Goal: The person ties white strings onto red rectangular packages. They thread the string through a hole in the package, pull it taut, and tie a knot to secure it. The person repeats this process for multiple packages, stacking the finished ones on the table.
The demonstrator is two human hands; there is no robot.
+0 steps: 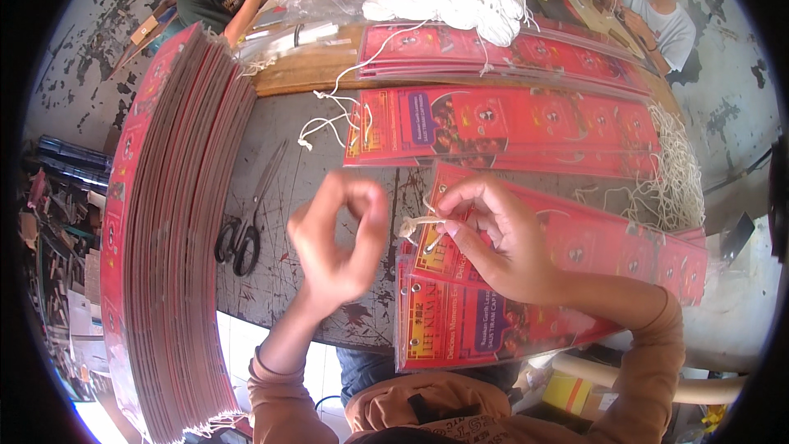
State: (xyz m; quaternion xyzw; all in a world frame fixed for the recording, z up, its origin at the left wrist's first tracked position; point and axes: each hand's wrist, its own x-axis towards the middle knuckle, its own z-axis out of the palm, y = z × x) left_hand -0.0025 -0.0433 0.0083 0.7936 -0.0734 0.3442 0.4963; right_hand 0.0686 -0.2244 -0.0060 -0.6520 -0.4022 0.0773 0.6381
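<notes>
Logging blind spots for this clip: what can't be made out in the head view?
- Left hand: motion-blurred, so whether it pinches the string can't be told.
- String's path through the red packet: hidden behind the right hand.
- Stack of red cards: lower end cut off by the picture's edge.
- Scissors: blade tips too thin against the table to make out.

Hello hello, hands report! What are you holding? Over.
Right hand pinches string at the top red bag's hole. Left hand curled, nothing visibly held, beside it. Scissors lie left, untouched. Nothing in the way.
</notes>
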